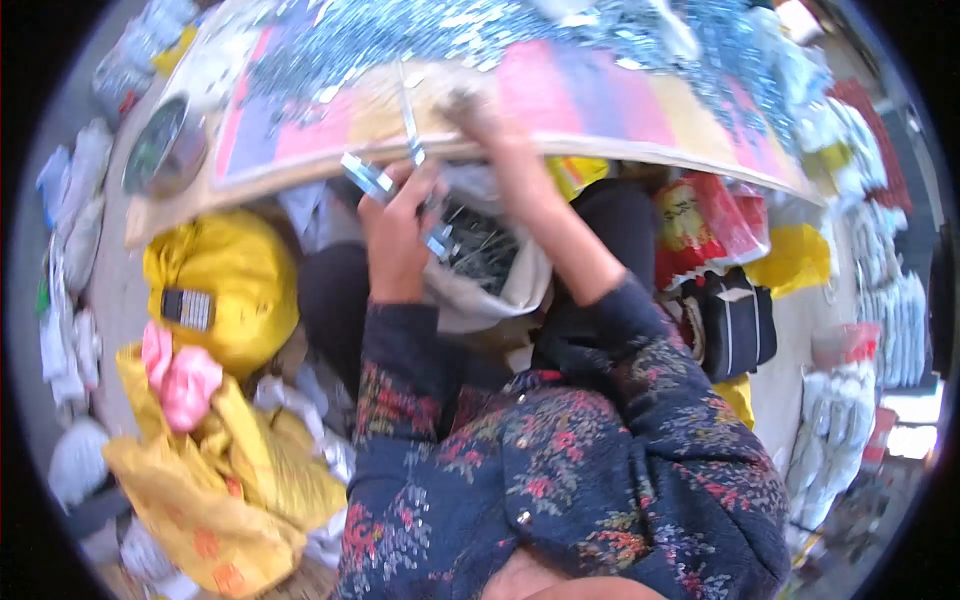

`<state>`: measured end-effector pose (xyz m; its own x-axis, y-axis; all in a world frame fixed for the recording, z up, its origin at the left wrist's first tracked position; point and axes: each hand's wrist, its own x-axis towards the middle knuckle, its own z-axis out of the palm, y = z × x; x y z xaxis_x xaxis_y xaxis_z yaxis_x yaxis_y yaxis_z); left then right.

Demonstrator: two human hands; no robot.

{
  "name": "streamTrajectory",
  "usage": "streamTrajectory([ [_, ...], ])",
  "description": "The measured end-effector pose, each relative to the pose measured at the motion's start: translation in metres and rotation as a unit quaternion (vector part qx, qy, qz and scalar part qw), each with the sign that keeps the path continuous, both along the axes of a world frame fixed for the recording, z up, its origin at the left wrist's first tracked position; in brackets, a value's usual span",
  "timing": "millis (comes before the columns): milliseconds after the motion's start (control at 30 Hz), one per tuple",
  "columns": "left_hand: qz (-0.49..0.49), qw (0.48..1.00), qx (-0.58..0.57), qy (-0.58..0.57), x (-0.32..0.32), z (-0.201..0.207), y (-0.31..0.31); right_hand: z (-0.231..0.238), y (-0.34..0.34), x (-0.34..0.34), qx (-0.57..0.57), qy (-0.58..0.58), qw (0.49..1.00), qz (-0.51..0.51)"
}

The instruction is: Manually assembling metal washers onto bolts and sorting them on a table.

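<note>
My left hand (402,215) is closed round several shiny metal strips (368,178) over my lap, their ends poking out on both sides of the fist. One long thin metal strip (408,115) rises from it toward the table. At the table's near edge, my right hand (472,118) is smeared by motion, so its fingers and anything in them cannot be made out. Between my legs a whitish sack (525,275) gapes, with many thin metal pieces (475,245) inside. Across the table (160,215) spreads a heap of small shiny metal pieces (400,35), on a striped sheet (540,95).
A clear bowl (185,150) sits at the table's left corner. Yellow bags (225,290) and a pink bag (185,385) lie at my left. To my right are a red bag (700,225) and a black bag (738,325). Stacked wrapped packs (890,320) line the right side.
</note>
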<state>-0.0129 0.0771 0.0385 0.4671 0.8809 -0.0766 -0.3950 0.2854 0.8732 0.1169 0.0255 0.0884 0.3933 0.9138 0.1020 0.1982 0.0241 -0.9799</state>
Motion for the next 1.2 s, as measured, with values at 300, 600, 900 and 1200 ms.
streamTrajectory([
  [300, -0.114, 0.968, -0.141, -0.173, -0.032, -0.053, 0.012, -0.025, 0.005, -0.004, 0.110, 0.143, 0.977, 0.111],
  [600, -0.099, 0.993, -0.035, -0.056, -0.028, -0.024, 0.004, -0.049, 0.016, -0.009, 0.050, 0.033, 0.986, 0.157],
  [900, 0.046, 0.961, 0.237, 0.134, -0.017, -0.053, 0.005, -0.054, -0.001, -0.023, 0.034, -0.190, 0.981, -0.012],
  [1200, -0.189, 0.980, 0.044, 0.051, -0.040, -0.040, -0.007, -0.068, -0.034, 0.010, -0.096, -0.255, 0.962, 0.022],
])
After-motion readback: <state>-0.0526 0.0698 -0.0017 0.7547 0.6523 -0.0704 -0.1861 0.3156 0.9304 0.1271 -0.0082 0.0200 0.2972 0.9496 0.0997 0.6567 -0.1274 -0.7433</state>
